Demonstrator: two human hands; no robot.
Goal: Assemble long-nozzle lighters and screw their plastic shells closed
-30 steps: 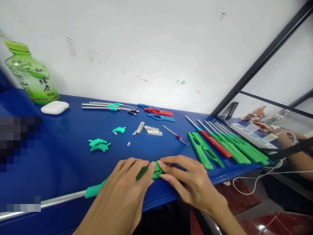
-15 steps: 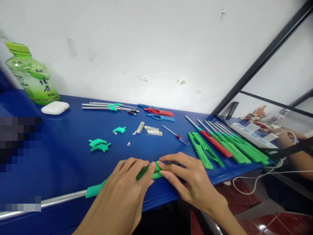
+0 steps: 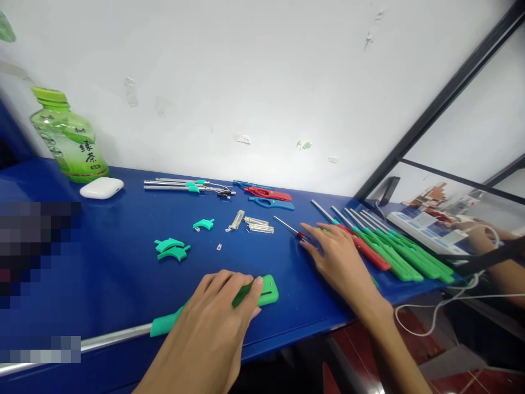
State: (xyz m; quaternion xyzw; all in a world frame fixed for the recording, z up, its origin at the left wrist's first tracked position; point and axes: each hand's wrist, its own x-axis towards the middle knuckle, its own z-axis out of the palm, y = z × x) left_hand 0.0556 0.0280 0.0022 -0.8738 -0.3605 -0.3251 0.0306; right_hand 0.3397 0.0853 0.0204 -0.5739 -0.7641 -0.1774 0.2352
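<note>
My left hand (image 3: pixel 223 312) is wrapped over a green lighter (image 3: pixel 269 290) near the table's front edge. The lighter's metal tube (image 3: pixel 117 337) points to the left, and its rounded green end shows past my fingertips. My right hand (image 3: pixel 334 254) reaches over the handle of a screwdriver (image 3: pixel 287 224), fingers apart around its red collar. Whether the fingertips touch the handle is hard to tell. The screwdriver lies on the table with its shaft toward the back left. Just right of my right hand is a red lighter (image 3: pixel 371 255), and green lighters (image 3: pixel 410 254) lie beyond it.
On the blue table (image 3: pixel 123 262) lie teal triggers (image 3: pixel 174 252), clear fuel tanks (image 3: pixel 260 227), metal tubes with wires (image 3: pixel 176 187), and red and blue shells (image 3: pixel 273 203). A white case (image 3: pixel 102 187) and a green bottle (image 3: pixel 76 142) stand back left; a power strip (image 3: pixel 426 232) is right.
My right hand has left the green lighter's end and moved right and up to the screwdriver. My left hand still holds the lighter. The view has shifted slightly.
</note>
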